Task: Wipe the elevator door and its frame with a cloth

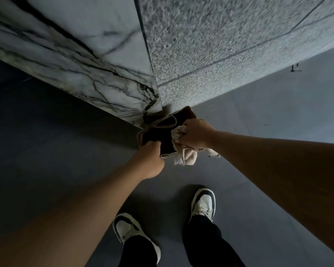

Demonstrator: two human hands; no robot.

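Dim overall, bluish cast. Brightest on far-right floor (278, 105); deep shadow along left floor below marble wall (66, 54). Wide-angle bending at edges. Slight softness throughout, no glare.

cloth (183, 151) | cream, crumpled | gripped in right hand, hanging over floor

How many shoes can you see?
2. The left shoe is near the bottom middle of the floor; the right shoe is a bit farther forward, beside it. None seem hidden.
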